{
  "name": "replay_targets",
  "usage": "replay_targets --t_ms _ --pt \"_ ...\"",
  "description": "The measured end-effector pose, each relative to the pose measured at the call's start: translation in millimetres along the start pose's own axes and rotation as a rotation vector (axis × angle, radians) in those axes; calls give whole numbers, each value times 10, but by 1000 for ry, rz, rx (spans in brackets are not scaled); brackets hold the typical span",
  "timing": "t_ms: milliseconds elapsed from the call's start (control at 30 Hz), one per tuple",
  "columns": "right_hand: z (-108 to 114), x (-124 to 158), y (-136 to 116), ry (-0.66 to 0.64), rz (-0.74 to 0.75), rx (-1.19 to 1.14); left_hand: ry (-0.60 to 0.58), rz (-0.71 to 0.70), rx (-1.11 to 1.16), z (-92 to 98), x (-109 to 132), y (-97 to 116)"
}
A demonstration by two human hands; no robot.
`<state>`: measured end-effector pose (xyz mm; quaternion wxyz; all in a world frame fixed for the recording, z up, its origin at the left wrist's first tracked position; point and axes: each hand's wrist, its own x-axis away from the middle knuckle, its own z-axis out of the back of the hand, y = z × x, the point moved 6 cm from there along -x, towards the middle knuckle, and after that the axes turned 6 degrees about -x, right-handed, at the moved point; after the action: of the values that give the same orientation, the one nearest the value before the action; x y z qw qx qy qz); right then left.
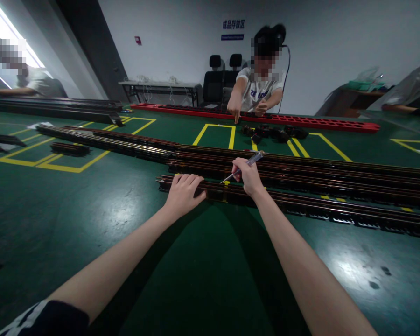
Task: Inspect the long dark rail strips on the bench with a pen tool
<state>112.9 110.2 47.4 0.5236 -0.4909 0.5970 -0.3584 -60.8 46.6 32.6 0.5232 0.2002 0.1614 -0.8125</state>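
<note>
My left hand (184, 192) grips the left end of a long dark rail (322, 207), its fingers over the far side and the thumb on the near side. Copper-coloured strips run along the rail. Held like a pen in my right hand (248, 176) is a slim screwdriver (254, 159) with a clear handle. Its thin shaft slants down to the left, and the tip is at or just above the rail, right of my left hand; contact I cannot tell. Directly behind lie several similar dark rails (301, 170), side by side.
A long red slotted rail (336, 122) lies across the green table (126, 233). Small black parts (266, 132) sit before a person (262, 88) opposite, whose finger points down. More dark rails (56, 109) and a short dark piece (70, 149) are on the left, among yellow tape outlines (213, 125).
</note>
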Motion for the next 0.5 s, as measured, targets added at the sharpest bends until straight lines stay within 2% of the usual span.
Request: replay_targets --t_ms 500 --pt "4 -4 3 -3 11 -10 3 -1 -10 -7 5 -1"
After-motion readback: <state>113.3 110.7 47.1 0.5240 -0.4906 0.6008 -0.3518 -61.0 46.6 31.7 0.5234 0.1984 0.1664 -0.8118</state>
